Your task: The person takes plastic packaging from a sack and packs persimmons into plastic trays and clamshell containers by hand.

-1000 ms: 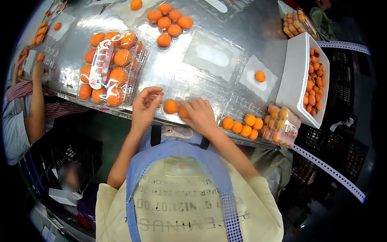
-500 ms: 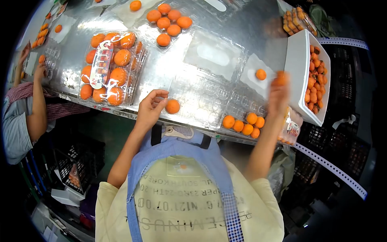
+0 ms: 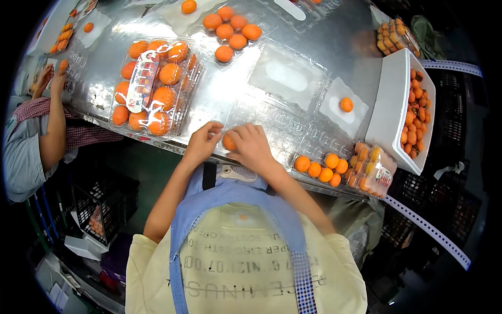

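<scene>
At the near table edge, my right hand (image 3: 252, 146) has its fingers wrapped over an orange fruit (image 3: 229, 142) in the left corner of an open clear tray (image 3: 272, 123). Just left of that fruit is my left hand (image 3: 203, 141), its fingers apart and slightly curled, holding nothing. Several fruits (image 3: 325, 175) fill the near row of another clear tray to the right. A single fruit (image 3: 346, 104) rests on a white sheet (image 3: 334, 116) beyond it. Left of my hands stands a closed, labelled pack of fruit (image 3: 157, 89).
A white foam box (image 3: 384, 104) full of fruit is at the right, with a wrapped pack (image 3: 374, 170) beside it. Another tray of fruit (image 3: 225, 32) lies at the back. A co-worker (image 3: 39, 125) handles fruit at the far left.
My right hand has come back from beside the white box, where it held a fruit, to the near tray corner. The whole view has shifted slightly; my left hand stays near the corner.
</scene>
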The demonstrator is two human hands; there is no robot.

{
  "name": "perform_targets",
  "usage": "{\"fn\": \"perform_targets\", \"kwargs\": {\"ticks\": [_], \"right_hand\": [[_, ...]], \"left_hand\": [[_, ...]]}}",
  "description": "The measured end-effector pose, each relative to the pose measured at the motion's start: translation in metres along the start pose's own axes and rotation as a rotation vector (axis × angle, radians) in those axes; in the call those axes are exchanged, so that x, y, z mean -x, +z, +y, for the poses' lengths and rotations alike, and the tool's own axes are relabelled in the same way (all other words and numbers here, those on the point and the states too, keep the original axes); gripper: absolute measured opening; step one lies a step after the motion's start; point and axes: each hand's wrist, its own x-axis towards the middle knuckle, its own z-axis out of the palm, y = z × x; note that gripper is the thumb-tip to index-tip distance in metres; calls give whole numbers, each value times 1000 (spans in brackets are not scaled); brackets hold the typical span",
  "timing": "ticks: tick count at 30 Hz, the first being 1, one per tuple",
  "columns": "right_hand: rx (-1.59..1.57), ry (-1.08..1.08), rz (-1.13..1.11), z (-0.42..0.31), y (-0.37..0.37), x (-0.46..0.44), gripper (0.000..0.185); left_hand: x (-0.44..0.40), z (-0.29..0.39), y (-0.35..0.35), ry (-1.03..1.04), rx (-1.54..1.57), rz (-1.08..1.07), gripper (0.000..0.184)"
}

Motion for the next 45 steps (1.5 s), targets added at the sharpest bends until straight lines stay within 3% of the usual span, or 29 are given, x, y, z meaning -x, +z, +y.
{"fn": "perform_targets", "kwargs": {"ticks": [8,12,15,19,23,29,32,35,36,40,43,45], "right_hand": [[-30,102,-18,10,-5,-3,39],[-945,591,130,16,-22,3,36],[-754,484,175,17,-31,6,35],[-298,177,55,12,-20,9,43],[-99,58,-11,12,-1,14,49],[-200,132,-14,16,-3,11,47],[-627,333,166,11,-6,14,40],[-1312,575,309,13,-16,14,38],[-1729,548,351,18,-18,15,40],[-2106,620,476,31,-23,19,43],[-2091,698,624,34,-19,21,42],[-2096,695,603,35,-16,29,42]], "left_hand": [[2,10,-1,-25,-24,-79,27],[0,8,1,-11,-33,-40,27],[-2,2,5,4,-17,-50,28],[-2,4,5,-8,-100,-85,29],[1,5,7,-17,-74,-101,28],[-2,-4,7,-78,44,-125,25],[-2,-5,6,-92,74,-128,26],[-3,-7,5,-89,28,-133,27],[-4,-8,6,-86,-1,-137,28],[-5,-4,7,-68,-42,-139,32],[-13,5,11,-31,1,-45,39],[-29,13,10,49,-64,-2,45]]}}
